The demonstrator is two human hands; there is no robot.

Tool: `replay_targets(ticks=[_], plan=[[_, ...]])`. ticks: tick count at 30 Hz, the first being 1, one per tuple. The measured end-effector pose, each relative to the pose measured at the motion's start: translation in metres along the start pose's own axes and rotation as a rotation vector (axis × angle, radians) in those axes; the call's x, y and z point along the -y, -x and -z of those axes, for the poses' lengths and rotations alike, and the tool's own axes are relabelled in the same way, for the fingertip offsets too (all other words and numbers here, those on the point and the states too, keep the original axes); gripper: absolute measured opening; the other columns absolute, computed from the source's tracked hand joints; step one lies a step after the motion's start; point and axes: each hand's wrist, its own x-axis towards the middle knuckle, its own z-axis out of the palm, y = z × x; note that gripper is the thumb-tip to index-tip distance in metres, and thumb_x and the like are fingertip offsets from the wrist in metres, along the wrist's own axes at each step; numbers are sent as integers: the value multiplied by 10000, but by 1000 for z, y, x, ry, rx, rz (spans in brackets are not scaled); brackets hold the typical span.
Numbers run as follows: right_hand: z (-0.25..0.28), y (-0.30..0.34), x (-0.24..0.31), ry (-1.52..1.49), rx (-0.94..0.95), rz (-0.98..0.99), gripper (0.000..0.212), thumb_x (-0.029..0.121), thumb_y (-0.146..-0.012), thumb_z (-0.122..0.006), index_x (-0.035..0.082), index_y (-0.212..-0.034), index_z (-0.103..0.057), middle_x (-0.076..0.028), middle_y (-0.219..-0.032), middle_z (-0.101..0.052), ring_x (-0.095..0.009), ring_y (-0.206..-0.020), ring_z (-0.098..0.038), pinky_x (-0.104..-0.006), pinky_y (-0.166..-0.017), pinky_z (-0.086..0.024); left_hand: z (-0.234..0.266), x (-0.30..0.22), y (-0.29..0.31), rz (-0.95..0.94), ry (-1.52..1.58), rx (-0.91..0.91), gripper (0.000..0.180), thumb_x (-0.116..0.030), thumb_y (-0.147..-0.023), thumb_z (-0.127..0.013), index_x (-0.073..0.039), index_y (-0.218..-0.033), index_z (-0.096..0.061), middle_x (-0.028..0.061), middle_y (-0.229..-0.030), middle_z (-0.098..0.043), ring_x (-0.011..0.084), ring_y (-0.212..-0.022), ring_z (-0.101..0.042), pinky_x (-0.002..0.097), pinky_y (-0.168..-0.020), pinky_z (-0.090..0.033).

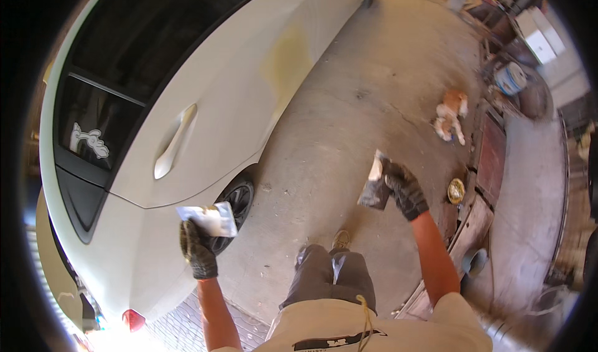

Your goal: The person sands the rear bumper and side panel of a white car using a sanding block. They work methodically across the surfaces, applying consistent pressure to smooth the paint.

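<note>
My left hand (198,250), in a dark work glove, is closed around the edge of a flat, whitish rectangular plate (218,220). The plate has a small yellowish smear near its far edge, and it is held beside the car's rear wheel (240,196). Out to the right, over the floor, my right hand (406,189) wears a similar glove. Its fingers grip a flat dark piece (375,193) with a pale upper part; blur hides its exact kind. The white car (230,84) stands to the left, with a yellowish patch (288,62) on its door.
An orange-and-white cat (450,116) lies on the concrete floor (349,103) at right. Near it are a small yellowish bowl (456,191) and a low ledge (492,152). A bucket (511,79) and clutter line the far right. A door handle (175,141) juts from the car.
</note>
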Motion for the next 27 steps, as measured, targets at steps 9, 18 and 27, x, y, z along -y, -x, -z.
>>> replay_targets(ticks=[9, 18, 27], plan=[[-46, -221, 79, 93, 263, 130, 324, 111, -955, -714, 80, -1274, -668, 4, -1142, -700, -101, -1014, -636, -304, -913, -554, -81, 128, 19, -25, -105, -103, 322, -304, -1084, -581, -58, -1282, -642, 16, -1134, -657, 107, -970, -606, 272, -785, -541], [-17, -316, 4, -36, 491, 39, 362, 42, -976, -643, 61, -1337, -642, -31, -1235, -698, -159, -1093, -665, -340, -999, -559, -192, 262, 88, 5, -55, -287, 313, -267, -1091, -569, -5, -1252, -631, 15, -1056, -667, 89, -910, -594, 261, -769, -509], [-77, -350, 14, 565, 516, 1117, 353, 40, -971, -610, 24, -1324, -607, -136, -1131, -709, -240, -1012, -686, -401, -900, -569, -205, 399, 53, -299, -59, -296, 267, -189, -1095, -549, -7, -1276, -622, 46, -1126, -640, 106, -941, -589, 273, -785, -525]])
